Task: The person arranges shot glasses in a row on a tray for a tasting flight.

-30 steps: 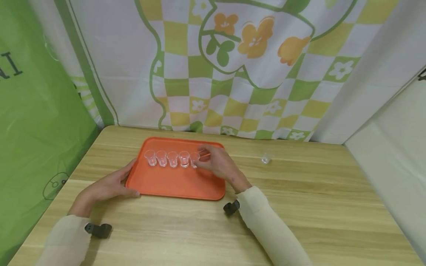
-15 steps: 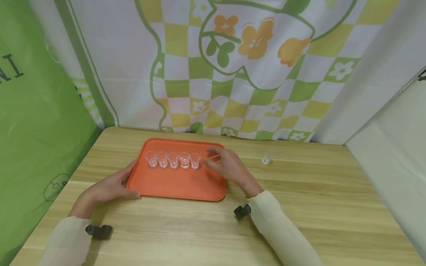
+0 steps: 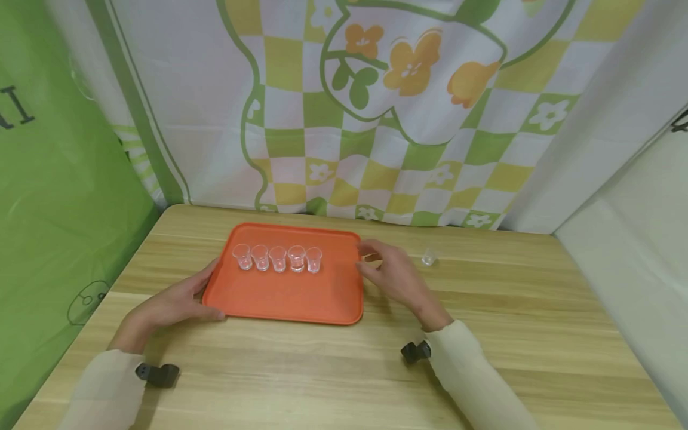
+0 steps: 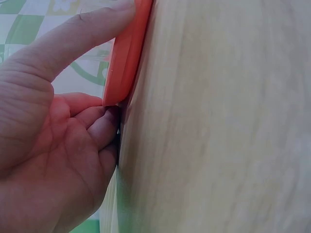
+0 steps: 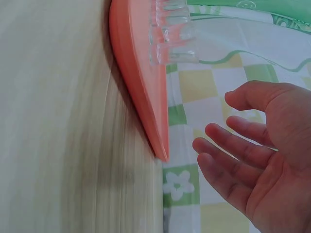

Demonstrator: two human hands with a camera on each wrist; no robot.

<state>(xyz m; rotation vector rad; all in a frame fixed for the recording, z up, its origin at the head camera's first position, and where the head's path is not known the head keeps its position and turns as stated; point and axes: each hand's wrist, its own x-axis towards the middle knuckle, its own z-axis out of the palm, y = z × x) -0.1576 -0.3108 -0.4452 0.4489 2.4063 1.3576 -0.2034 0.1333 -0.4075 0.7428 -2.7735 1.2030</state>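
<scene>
An orange tray (image 3: 285, 301) lies on the table with a row of several small clear shot glasses (image 3: 278, 260) standing on it. My left hand (image 3: 171, 303) holds the tray's near left corner. In the left wrist view the thumb (image 4: 73, 43) lies along the tray's side and the other fingers curl against its edge. My right hand (image 3: 395, 275), holding nothing, hovers by the tray's right edge. Its fingers (image 5: 233, 170) are spread and loosely bent in the right wrist view. Farther right, one more shot glass (image 3: 429, 257) stands on the table.
The wooden table (image 3: 510, 334) reaches back to a checkered, flowered curtain (image 3: 376, 149). A green sheet (image 3: 64, 179) hangs on the left, and a pale wall (image 3: 634, 197) stands at the right.
My right hand has let go of the rightmost shot glass on the tray and moved right, past the tray's edge. The left hand has stayed at the tray.
</scene>
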